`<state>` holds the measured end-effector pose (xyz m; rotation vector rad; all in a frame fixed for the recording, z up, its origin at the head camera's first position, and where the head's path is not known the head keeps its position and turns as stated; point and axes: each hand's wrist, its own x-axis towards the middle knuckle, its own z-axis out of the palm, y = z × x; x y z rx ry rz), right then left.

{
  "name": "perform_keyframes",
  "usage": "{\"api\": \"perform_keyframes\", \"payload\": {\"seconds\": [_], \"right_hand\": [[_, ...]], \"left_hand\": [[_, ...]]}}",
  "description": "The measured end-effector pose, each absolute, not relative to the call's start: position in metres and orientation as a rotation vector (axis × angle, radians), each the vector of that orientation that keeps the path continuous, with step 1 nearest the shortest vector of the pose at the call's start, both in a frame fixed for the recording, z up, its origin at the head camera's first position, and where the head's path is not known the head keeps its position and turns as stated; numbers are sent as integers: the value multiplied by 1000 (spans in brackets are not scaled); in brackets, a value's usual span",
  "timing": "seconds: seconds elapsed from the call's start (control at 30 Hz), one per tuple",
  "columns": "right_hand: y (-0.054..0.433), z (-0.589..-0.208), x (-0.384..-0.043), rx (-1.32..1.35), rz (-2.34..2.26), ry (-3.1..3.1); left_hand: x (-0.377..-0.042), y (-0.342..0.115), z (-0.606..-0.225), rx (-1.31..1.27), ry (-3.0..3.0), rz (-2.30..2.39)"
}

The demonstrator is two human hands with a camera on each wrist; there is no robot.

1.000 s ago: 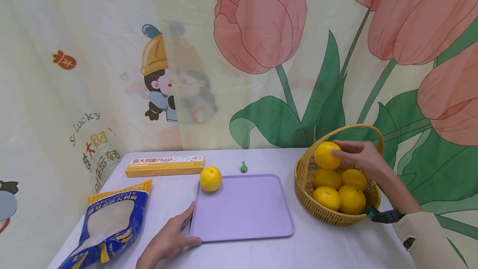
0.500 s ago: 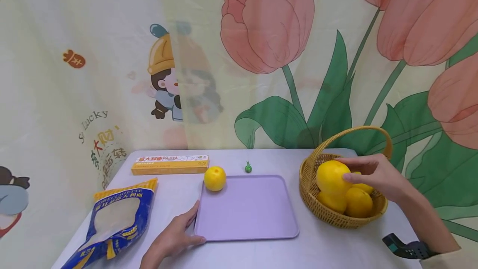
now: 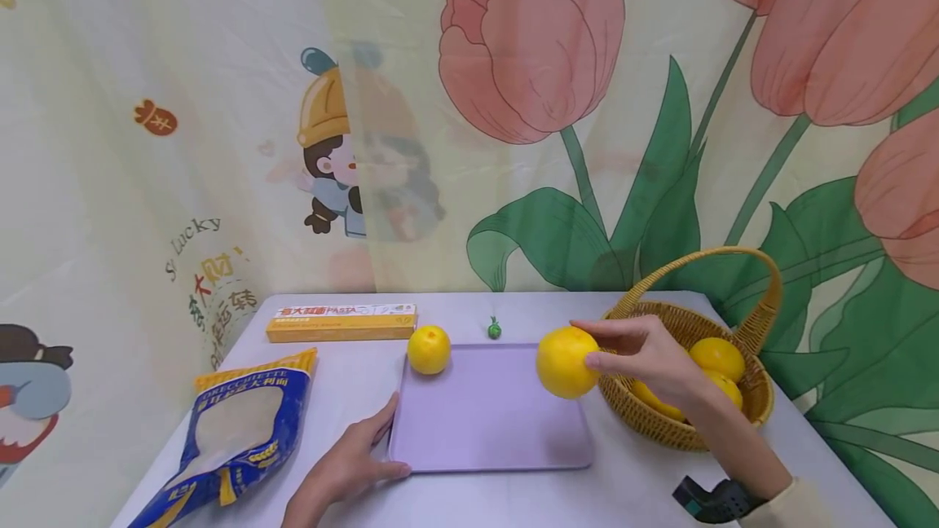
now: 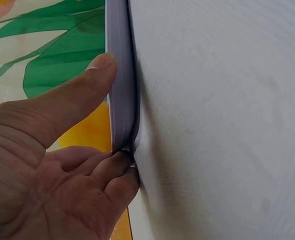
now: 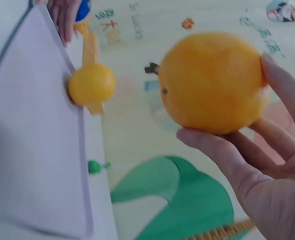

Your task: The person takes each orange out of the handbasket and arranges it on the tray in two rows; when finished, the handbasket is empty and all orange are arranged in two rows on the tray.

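My right hand [image 3: 645, 353] holds an orange [image 3: 567, 363] between thumb and fingertips, raised over the right part of the lilac tray [image 3: 487, 430]. The right wrist view shows the same orange [image 5: 215, 82] gripped from one side. Another orange [image 3: 429, 349] sits at the tray's back left corner. My left hand [image 3: 359, 459] grips the tray's front left corner. In the left wrist view its thumb lies on the tray's rim [image 4: 121, 100], and the fingers bend in at the corner.
A wicker basket [image 3: 660, 430] with several oranges stands right of the tray, its handle upright. At the left lie a blue pasta bag [image 3: 249, 422] and a pasta box [image 3: 341, 323]. Behind the tray is a small green ornament [image 3: 495, 327]. A printed curtain [image 3: 535, 63] hangs behind the table.
My right hand has lifted an orange out of the basket and carried it left, over the tray. The left hand stays at the tray's corner. The head view has shifted slightly.
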<state>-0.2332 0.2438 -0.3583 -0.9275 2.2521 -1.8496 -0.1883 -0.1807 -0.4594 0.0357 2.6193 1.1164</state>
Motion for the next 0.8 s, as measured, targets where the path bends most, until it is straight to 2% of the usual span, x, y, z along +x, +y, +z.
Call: {"api": "perform_keyframes", "payload": {"seconds": [0.23,0.43,0.8], "right_hand": [[191,-374,-245,-716,-1917,2341],[157,-390,-260,-653,-1973,2301],[129,-438,-307,-442,-1981,2374]], "left_hand": [[-186,-179,-459,54,2639,1125],[-185,-180,-459,65,2651,1131],[-184,-181,-459,62,2650,1134]]}}
